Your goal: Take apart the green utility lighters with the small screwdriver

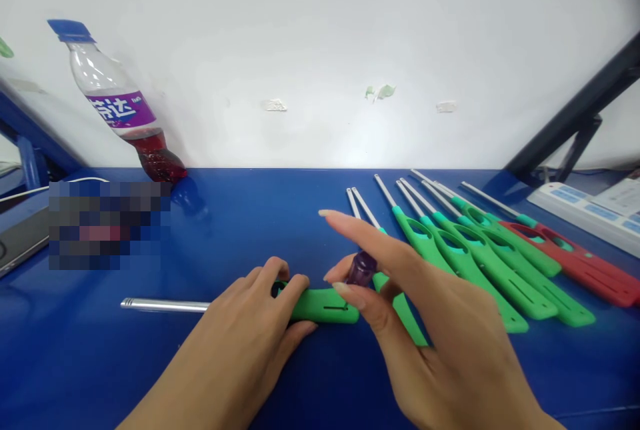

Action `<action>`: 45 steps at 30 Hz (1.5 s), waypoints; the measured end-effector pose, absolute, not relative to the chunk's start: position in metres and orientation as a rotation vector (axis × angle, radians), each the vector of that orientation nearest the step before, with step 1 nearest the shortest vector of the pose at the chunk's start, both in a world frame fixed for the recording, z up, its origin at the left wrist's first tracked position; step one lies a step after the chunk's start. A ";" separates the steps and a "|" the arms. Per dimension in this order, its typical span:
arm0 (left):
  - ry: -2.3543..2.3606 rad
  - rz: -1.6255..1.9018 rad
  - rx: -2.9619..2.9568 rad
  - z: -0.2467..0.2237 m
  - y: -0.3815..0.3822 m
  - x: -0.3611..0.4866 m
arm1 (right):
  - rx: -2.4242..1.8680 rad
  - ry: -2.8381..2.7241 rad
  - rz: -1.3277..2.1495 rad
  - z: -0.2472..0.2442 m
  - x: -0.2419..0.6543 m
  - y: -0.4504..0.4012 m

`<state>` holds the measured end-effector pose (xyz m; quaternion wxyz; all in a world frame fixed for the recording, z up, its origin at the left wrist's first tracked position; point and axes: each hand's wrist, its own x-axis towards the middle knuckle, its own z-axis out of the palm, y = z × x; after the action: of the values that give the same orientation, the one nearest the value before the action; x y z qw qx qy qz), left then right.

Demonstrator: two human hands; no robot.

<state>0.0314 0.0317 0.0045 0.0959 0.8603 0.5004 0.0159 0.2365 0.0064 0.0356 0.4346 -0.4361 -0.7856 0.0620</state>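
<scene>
A green long-necked gas lighter point(325, 305) lies on the blue table, its silver tube pointing left. My left hand point(255, 317) is closed around its trigger area, fingers over the top and thumb along the near side. Just right of that lighter's butt end, my right hand point(420, 303) pinches a small dark purple cylinder point(362, 269) between thumb and fingers, with the index finger stretched out above it. What the cylinder is I cannot make out. Behind and under my right hand lies another green lighter point(407, 320), partly hidden.
Several green lighters point(480, 277) and red lighters point(585, 263) lie in a slanted row on the right. A power strip point(590, 213) sits at the far right. At the back left, a soda bottle point(120, 97) leans near the wall. A blurred patch point(105, 223) covers something beside a grey device point(25, 230).
</scene>
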 end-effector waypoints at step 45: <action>1.493 0.047 2.538 0.009 0.031 0.034 | -1.107 -1.851 0.160 0.044 0.243 0.003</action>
<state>0.0343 0.0306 0.0085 0.0983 0.8576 0.5047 0.0159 0.2430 0.0026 0.0437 0.4702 -0.4516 -0.7554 0.0653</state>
